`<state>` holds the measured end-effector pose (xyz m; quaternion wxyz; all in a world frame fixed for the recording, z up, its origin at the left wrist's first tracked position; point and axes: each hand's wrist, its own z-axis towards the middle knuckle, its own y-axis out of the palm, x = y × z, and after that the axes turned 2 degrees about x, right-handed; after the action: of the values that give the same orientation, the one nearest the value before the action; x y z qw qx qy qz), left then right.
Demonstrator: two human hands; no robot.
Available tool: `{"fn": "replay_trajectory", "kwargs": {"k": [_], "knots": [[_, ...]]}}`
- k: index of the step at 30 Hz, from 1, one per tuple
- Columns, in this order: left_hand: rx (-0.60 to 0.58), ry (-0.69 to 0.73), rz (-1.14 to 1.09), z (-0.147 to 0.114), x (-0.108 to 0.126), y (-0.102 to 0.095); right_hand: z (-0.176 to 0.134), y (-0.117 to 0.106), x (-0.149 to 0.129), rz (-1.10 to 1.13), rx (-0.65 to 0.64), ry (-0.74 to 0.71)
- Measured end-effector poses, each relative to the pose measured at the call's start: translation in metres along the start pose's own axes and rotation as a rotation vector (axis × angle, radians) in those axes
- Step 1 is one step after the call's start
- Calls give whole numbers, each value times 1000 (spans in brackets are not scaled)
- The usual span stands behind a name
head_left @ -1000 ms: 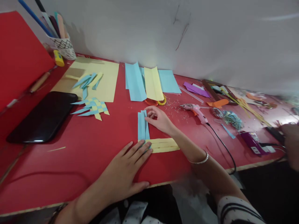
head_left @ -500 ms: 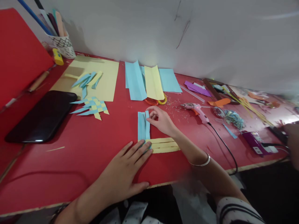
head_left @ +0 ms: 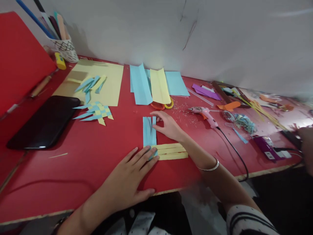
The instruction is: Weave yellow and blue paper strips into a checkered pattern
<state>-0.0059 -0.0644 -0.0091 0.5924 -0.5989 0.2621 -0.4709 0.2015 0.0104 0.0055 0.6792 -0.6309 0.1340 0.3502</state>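
Observation:
Blue paper strips (head_left: 147,132) lie upright in line with my view, and yellow paper strips (head_left: 173,151) run off to the right from their lower end. My left hand (head_left: 132,173) rests flat, fingers spread, its fingertips pressing on the corner where the two colours meet. My right hand (head_left: 166,125) hovers at the top of the rightmost blue strip. Its thumb and forefinger are apart, the thumb close to that strip's edge; whether it touches I cannot tell.
A woven blue-and-yellow paper piece (head_left: 97,112) lies left, beside a black phone-like device (head_left: 44,122). Folded papers (head_left: 160,86) stand at the back, scissors partly under them. A pink glue gun (head_left: 205,116) with its cord lies right. Another person's hand (head_left: 306,143) shows at the right edge.
My right hand's fingers have come apart at the top of the right blue strip, which now lies flatter against the others. My left hand stays in place.

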Motion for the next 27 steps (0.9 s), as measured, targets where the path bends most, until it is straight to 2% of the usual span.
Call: {"fn": "replay_trajectory", "kwargs": {"k": [4,8,14,21,27], "knots": [[2,6,9,-1,0,1,0,0,-2,-16,-47,-84],[10,17,22,-1,0,1,3,0,-4,14,-104,-97],[9,13,18,0,0,0,4,1,-4,44,-134,-33],[12,17,27,0,0,-1,2,4,-6,125,-50,42],[15,2,10,-1,-1,1,6,6,-3,351,-80,80]]}}
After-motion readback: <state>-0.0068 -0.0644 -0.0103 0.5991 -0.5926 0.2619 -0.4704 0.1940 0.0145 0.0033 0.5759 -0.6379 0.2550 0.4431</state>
